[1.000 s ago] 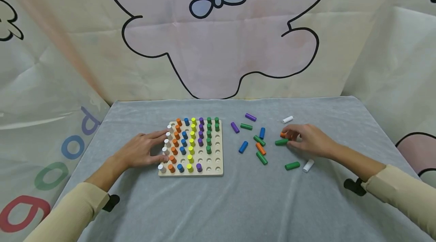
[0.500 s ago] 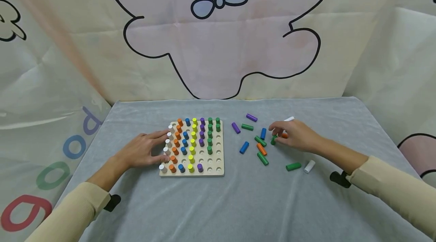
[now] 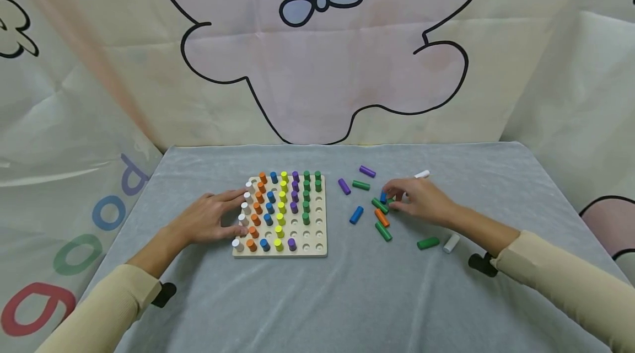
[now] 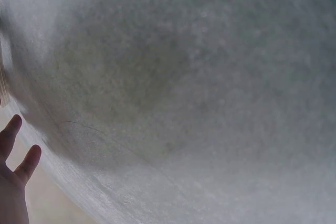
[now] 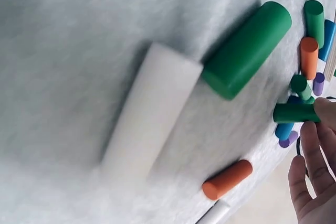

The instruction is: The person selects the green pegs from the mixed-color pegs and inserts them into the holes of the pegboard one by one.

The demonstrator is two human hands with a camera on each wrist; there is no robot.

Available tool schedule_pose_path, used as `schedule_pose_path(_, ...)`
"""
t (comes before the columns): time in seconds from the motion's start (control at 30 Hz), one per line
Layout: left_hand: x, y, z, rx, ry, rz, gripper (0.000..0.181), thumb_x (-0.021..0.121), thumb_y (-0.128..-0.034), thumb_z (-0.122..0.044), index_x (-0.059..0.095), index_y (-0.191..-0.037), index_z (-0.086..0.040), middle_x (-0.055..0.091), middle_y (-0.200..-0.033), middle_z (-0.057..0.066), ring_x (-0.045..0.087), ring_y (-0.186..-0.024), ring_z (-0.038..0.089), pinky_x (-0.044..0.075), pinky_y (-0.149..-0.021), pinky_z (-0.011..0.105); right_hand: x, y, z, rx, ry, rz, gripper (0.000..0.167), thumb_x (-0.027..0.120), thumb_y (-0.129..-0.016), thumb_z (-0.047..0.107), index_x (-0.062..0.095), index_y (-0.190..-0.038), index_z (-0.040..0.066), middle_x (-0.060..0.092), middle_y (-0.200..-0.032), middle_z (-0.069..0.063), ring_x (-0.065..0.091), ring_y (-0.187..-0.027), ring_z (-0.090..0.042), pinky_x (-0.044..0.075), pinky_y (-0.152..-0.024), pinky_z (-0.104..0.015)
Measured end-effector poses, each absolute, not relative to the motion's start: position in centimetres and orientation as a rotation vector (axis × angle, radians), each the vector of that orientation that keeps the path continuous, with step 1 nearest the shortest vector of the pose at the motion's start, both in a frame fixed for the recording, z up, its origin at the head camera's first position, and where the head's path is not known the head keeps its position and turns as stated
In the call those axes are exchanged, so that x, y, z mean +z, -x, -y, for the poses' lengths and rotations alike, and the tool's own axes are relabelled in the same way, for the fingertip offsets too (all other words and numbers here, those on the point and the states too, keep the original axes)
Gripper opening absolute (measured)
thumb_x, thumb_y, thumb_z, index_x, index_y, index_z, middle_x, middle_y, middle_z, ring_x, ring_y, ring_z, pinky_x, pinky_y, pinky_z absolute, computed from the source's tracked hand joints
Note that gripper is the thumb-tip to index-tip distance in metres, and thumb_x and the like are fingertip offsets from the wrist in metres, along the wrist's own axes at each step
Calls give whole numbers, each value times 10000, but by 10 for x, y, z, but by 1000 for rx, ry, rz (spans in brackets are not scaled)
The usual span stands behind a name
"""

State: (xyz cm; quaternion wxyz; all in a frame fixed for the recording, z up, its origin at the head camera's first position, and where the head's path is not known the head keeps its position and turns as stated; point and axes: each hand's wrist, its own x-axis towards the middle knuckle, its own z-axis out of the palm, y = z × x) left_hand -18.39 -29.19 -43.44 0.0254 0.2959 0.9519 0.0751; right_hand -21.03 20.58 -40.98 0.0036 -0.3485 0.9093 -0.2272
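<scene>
Grey cloth point(image 3: 317, 309) fills the lower part of my head view, and on it lies a pale pegboard point(image 3: 300, 239) bearing upright pegs in white, orange, blue, yellow, purple and green columns. I see the person's left hand point(image 3: 208, 219) at the board's left edge, thumb and fingers spread apart. Well to the right of the board, the right hand point(image 3: 421, 198) pinches a green peg point(image 5: 294, 113) between thumb and fingertips; from my feed I can't tell whether it touches the blue peg point(image 3: 383, 197) just beside it. Close by I make out an orange peg point(image 3: 382, 217), and nearer the right sleeve point(image 3: 555, 281) a white peg point(image 3: 451, 243) lying on its side
</scene>
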Motion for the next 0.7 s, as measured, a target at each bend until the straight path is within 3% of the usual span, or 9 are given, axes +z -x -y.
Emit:
schedule_pose_path(0.23, -435, 184, 292, 223, -891, -2938, 856, 620, -854, -667, 493, -1474, -91, 439, -1536, 106, 570, -1252, 315, 439, -957, 592, -408, 214, -189, -611, 1099, -2780, 288, 800, -838, 90, 702, -1108, 74, 732, -959, 26, 650, -841, -103, 539, -744, -319)
schedule_pose_path(0.5, -433, 184, 291, 232, -898, -2935, 858, 629, -854, -657, 485, -1478, -86, 445, -1530, 114, 581, -1238, 313, 446, -947, 586, -393, 222, -175, -576, 1147, -2766, 291, 780, -848, 58, 688, -1122, 32, 733, -959, -19, 690, -905, -196, 543, -785, -419)
schedule_pose_path(0.7, -433, 184, 292, 232, -905, -2932, 855, 632, -854, -653, 490, -1475, -84, 443, -1532, 111, 581, -1238, 311, 445, -950, 583, -382, 228, -158, -577, 1126, -2766, 268, 760, -869, 66, 693, -1128, 52, 726, -947, 12, 672, -884, -168, 549, -770, -378)
